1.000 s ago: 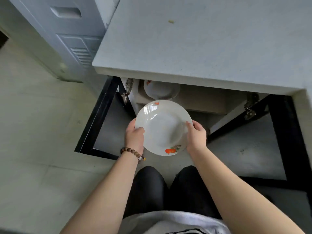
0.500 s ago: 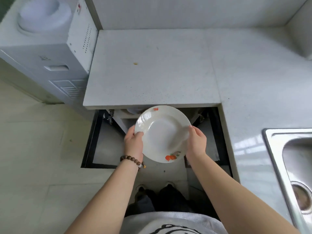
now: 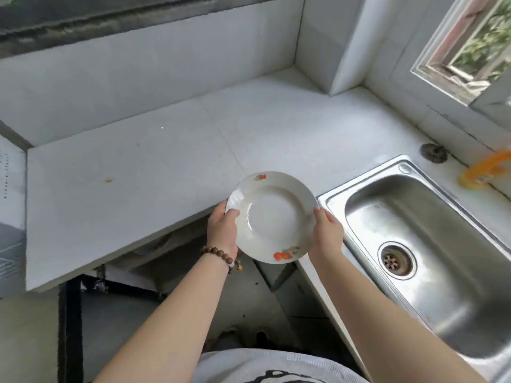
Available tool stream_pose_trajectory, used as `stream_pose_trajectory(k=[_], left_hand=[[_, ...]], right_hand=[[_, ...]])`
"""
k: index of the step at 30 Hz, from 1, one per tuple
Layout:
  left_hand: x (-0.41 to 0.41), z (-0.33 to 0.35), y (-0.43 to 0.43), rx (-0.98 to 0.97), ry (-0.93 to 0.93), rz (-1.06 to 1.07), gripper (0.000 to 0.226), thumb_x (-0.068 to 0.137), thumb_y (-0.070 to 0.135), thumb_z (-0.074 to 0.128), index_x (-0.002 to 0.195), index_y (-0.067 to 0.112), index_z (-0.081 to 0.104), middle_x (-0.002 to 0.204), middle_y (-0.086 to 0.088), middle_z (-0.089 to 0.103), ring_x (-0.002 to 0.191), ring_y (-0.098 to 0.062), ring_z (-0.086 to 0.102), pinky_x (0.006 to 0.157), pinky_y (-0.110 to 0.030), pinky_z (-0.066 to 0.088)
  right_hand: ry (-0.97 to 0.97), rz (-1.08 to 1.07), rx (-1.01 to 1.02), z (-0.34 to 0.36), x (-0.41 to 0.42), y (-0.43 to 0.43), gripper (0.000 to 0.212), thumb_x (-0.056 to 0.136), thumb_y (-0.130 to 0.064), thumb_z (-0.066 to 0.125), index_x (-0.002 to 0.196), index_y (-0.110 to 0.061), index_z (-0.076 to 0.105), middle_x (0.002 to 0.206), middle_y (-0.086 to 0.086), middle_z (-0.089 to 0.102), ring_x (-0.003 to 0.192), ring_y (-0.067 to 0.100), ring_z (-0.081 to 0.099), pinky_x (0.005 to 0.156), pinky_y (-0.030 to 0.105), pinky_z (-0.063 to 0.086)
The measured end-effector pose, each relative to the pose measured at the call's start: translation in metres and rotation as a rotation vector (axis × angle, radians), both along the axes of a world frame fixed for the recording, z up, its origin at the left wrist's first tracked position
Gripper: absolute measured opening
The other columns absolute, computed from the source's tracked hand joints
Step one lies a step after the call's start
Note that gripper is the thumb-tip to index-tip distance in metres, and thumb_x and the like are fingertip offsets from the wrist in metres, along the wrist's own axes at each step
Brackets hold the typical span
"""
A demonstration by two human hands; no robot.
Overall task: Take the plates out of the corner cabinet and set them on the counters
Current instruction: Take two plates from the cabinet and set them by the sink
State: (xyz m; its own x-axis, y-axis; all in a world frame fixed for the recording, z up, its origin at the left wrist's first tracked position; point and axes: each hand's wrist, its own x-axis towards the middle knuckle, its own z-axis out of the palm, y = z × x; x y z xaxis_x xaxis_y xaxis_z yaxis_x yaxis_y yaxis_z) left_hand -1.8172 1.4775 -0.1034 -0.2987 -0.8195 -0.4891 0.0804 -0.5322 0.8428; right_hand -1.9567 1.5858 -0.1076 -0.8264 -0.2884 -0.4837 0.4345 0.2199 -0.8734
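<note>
A white plate point(image 3: 272, 217) with small orange fruit prints at eleven and five o'clock on its rim hangs in the air, face up and roughly level, over the inner corner where the worktop point(image 3: 138, 175) turns. Its far half is above the stone and its near half is above the gap in front of the corner cabinet point(image 3: 166, 261), whose dark opening shows under the worktop edge at seven o'clock from the plate.

The left hand point(image 3: 222, 230), with a bead bracelet point(image 3: 218, 254) on the wrist, grips the rim at nine o'clock. The right hand point(image 3: 327, 233) grips it at three o'clock. On both sides the fingers point(image 3: 318, 212) curl around the edge, thumbs on top and the rest hidden beneath. Taking the rim at opposite points balances a wide, shallow dish so it cannot tip, and it leaves the underside free to meet the surface flat.

The plate looks lifted clear of the cabinet but not yet put down. The broad bare stretch of worktop from ten to twelve o'clock seems the natural landing place. The steel sink point(image 3: 359, 183) lies just beside the plate at three o'clock, so drifting right risks knocking the rim on metal. A small yellow crumb point(image 3: 108, 180) sits well apart at nine o'clock.
</note>
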Motion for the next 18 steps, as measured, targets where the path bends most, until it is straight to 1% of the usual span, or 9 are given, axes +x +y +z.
stream_pose_trajectory(k=[2, 3, 4, 5, 6, 9, 12, 15, 18], left_hand=[[-0.023, 0.002, 0.003, 0.004, -0.005, -0.109, 0.04, 0.082, 0.005, 0.05, 0.113, 0.021, 0.071, 0.105, -0.001, 0.075, 0.097, -0.022, 0.071, 0.067, -0.03, 0.058], [-0.034, 0.003, 0.005, 0.001, -0.007, -0.164, 0.04, 0.082, 0.006, 0.05, 0.112, 0.021, 0.071, 0.104, 0.0, 0.075, 0.098, -0.022, 0.071, 0.067, -0.03, 0.058], [-0.045, 0.005, 0.009, -0.002, -0.005, -0.218, 0.039, 0.082, 0.007, 0.05, 0.111, 0.022, 0.072, 0.103, 0.001, 0.076, 0.098, -0.022, 0.071, 0.067, -0.03, 0.058], [-0.055, 0.006, 0.014, -0.002, 0.0, -0.268, 0.038, 0.082, 0.007, 0.05, 0.108, 0.022, 0.072, 0.101, 0.002, 0.076, 0.097, -0.022, 0.071, 0.066, -0.03, 0.058], [-0.064, 0.008, 0.019, 0.001, 0.005, -0.315, 0.037, 0.081, 0.007, 0.05, 0.107, 0.022, 0.072, 0.1, 0.002, 0.076, 0.097, -0.023, 0.071, 0.065, -0.03, 0.057], [-0.088, 0.009, 0.034, -0.004, 0.005, -0.467, 0.034, 0.081, 0.007, 0.05, 0.103, 0.02, 0.073, 0.097, -0.002, 0.076, 0.095, -0.027, 0.071, 0.063, -0.03, 0.057], [-0.104, 0.008, 0.055, 0.01, -0.017, -0.628, 0.033, 0.082, 0.009, 0.05, 0.103, 0.022, 0.073, 0.1, -0.006, 0.074, 0.093, -0.029, 0.07, 0.063, -0.033, 0.058], [-0.113, 0.006, 0.084, 0.056, 0.001, -0.774, 0.035, 0.077, 0.008, 0.052, 0.092, 0.027, 0.076, 0.092, -0.002, 0.076, 0.082, -0.022, 0.073, 0.062, -0.032, 0.057], [-0.117, 0.004, 0.117, 0.057, 0.016, -0.928, 0.032, 0.077, 0.006, 0.051, 0.09, 0.021, 0.075, 0.083, -0.003, 0.075, 0.072, -0.02, 0.071, 0.058, -0.03, 0.055]], right_hand=[[-0.008, -0.13, -0.004, 0.003, -0.011, 0.017, 0.027, 0.086, -0.025, 0.053, 0.078, 0.0, 0.059, 0.079, 0.027, 0.05, 0.068, 0.032, 0.046, 0.07, 0.036, 0.047], [-0.009, -0.194, -0.007, 0.003, -0.016, 0.026, 0.027, 0.085, -0.023, 0.053, 0.08, 0.003, 0.057, 0.078, 0.028, 0.047, 0.067, 0.035, 0.042, 0.076, 0.043, 0.054], [-0.011, -0.254, -0.015, 0.004, -0.02, 0.036, 0.027, 0.083, -0.022, 0.052, 0.08, 0.004, 0.057, 0.073, 0.022, 0.044, 0.066, 0.031, 0.039, 0.065, 0.034, 0.044], [-0.013, -0.313, -0.026, 0.005, -0.024, 0.045, 0.026, 0.082, -0.022, 0.052, 0.08, 0.004, 0.057, 0.071, 0.013, 0.044, 0.067, 0.025, 0.038, 0.068, 0.03, 0.026], [-0.018, -0.372, -0.039, 0.005, -0.026, 0.055, 0.024, 0.082, -0.021, 0.052, 0.076, 0.001, 0.057, 0.071, 0.007, 0.045, 0.069, 0.021, 0.038, 0.065, 0.031, 0.033], [-0.046, -0.543, -0.106, 0.004, -0.025, 0.086, 0.028, 0.085, -0.02, 0.054, 0.058, -0.02, 0.061, 0.064, 0.0, 0.05, 0.063, 0.018, 0.042, 0.063, 0.029, 0.035], [-0.036, -0.697, -0.12, 0.002, -0.014, 0.12, 0.037, 0.085, -0.018, 0.054, 0.048, -0.02, 0.054, 0.049, -0.01, 0.043, 0.054, 0.015, 0.036, 0.054, 0.025, 0.03], [-0.01, -0.843, -0.112, 0.004, 0.006, 0.154, 0.026, 0.083, -0.02, 0.052, 0.058, -0.012, 0.054, 0.059, -0.004, 0.045, 0.062, 0.018, 0.039, 0.061, 0.029, 0.034], [0.003, -0.96, -0.122, 0.003, 0.028, 0.19, 0.026, 0.083, -0.02, 0.051, 0.06, -0.019, 0.064, 0.062, -0.003, 0.057, 0.062, 0.018, 0.051, 0.058, 0.028, 0.044]])
